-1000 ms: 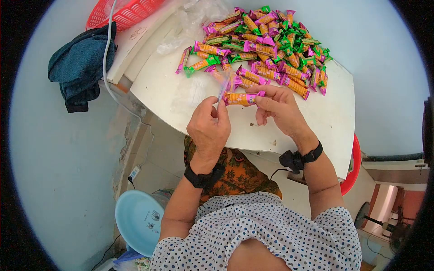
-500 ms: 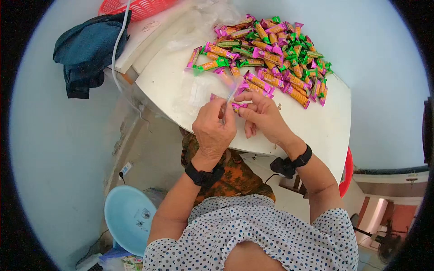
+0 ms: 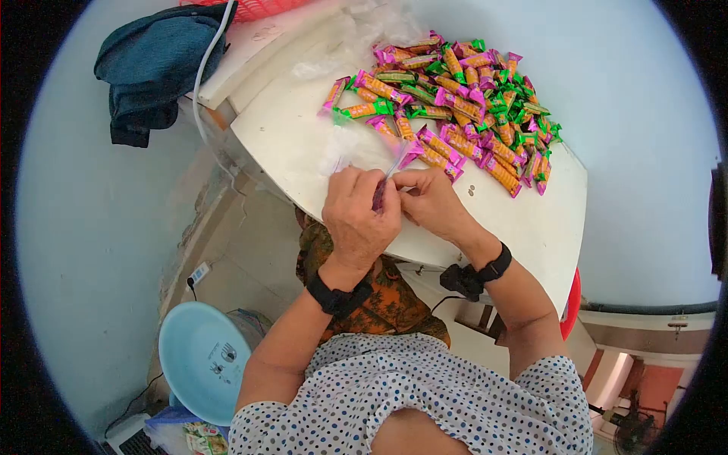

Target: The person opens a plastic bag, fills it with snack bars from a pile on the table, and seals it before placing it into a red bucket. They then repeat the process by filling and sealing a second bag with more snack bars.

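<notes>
A clear plastic bag [image 3: 350, 144] is gripped in my left hand [image 3: 358, 206] near the table's front edge. Between that hand's thumb and fingers shows a dark purple wrapper piece [image 3: 378, 196], mostly covered. My right hand [image 3: 434, 203] meets the left at the bag's edge, thumb and fingers pinched together; what lies between them is hidden. Just beyond both hands spreads a heap of wrapped snack bars [image 3: 462, 102] with orange middles and pink or green ends. The nearest bars lie behind the bag and my right hand.
The white table [image 3: 531, 227] has a curved front edge and a few small brown bits on it. Crumpled plastic [image 3: 326, 61], a dark blue cloth [image 3: 152, 68] and a red basket [image 3: 258, 7] are at the far left. A light blue bucket [image 3: 201, 364] stands below left.
My right hand has moved in toward the left, its fingers closing together. The pink wrapper end seen at its fingertips is now hidden, and the purple piece shows in my left hand.
</notes>
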